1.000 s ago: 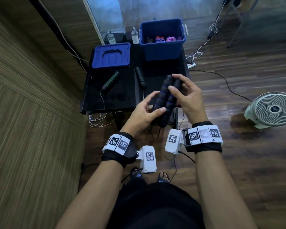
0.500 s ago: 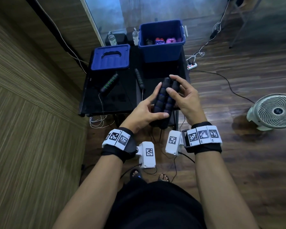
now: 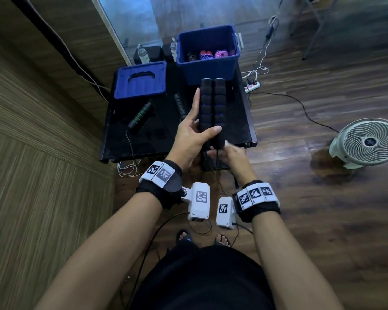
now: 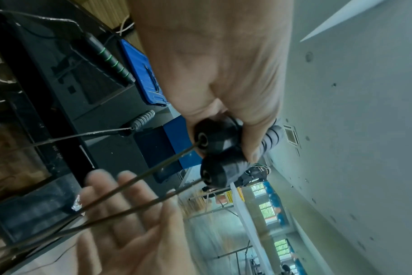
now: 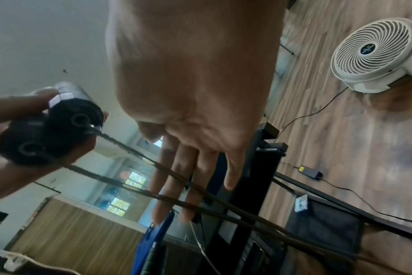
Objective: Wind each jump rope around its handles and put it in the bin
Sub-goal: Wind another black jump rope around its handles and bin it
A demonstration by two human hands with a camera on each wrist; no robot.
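Two black ribbed foam handles (image 3: 212,108) held side by side, upright, cord (image 4: 139,178) trailing from their lower ends, unwound, second jump rope (image 3: 140,115) with green-ringed handle on table, blue bin (image 3: 208,68) behind, open, holding wound ropes

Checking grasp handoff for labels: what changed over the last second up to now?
The right hand let go of the paired handles and dropped to just below their near ends, fingers straight beside the cords. The left hand now grips both handles alone and has raised them upright. Unchanged: blue bin, lid, and green-striped handle on the table.
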